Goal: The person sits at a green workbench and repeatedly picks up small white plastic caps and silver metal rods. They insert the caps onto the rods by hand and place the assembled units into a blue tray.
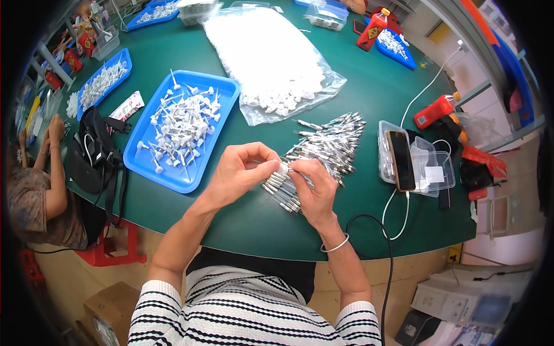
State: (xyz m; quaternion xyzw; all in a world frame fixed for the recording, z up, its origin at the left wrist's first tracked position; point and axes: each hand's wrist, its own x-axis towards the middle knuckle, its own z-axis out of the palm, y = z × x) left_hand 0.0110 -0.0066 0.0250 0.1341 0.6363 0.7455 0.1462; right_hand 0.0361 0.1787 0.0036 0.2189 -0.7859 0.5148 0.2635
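My left hand (pixel 239 173) pinches a small white plastic cap (pixel 283 168) between thumb and fingers. My right hand (pixel 314 190) holds a thin metal pin whose tip meets that cap. Both hands hover over a pile of metal pins (pixel 329 144) lying on the green table (pixel 231 213). Left of my hands, a blue tray (pixel 225 92) holds several assembled white-capped pins (pixel 182 127). A clear bag of white caps (pixel 265 57) lies beyond the pile.
A black bag (pixel 95 153) lies left of the tray. A phone (pixel 401 160) rests on clear plastic boxes (pixel 433 167) at the right, with a white cable. Red bottles (pixel 433 111), more blue trays (pixel 104 81) and another person (pixel 40 190) are around the table.
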